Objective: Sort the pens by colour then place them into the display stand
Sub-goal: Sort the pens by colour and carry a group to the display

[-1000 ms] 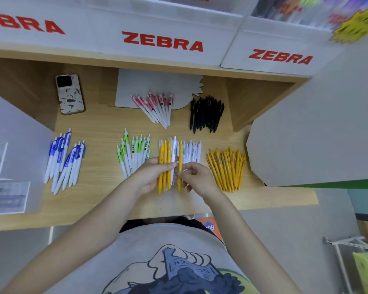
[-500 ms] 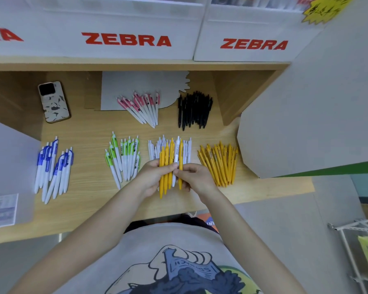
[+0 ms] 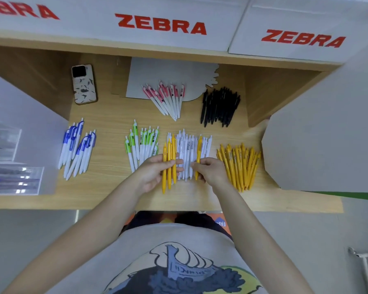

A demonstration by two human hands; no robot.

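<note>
Three yellow pens (image 3: 169, 164) sit gripped in the left hand (image 3: 152, 174); the right hand (image 3: 210, 171) pinches one more yellow pen (image 3: 198, 156), apparently lifted over the white pens (image 3: 187, 154) between both hands. Right of it lies the yellow pile (image 3: 239, 166).

A wooden shelf (image 3: 106, 194) carries the pens in separate heaps. At the back, pink pens (image 3: 168, 100) lie partly on a grey card (image 3: 157, 75), with black pens (image 3: 219, 107) just to their right. A phone (image 3: 84, 84) lies face down at the back left. Nearer the front, from left to right, lie blue pens (image 3: 77, 147), green pens (image 3: 142, 145), white pens (image 3: 189, 149) and yellow pens (image 3: 240, 164), the groups apart from one another. A translucent stand (image 3: 15, 145) sits on the shelf's left end. A large grey board (image 3: 323, 134) covers the right end, just beside the yellow pens.
</note>
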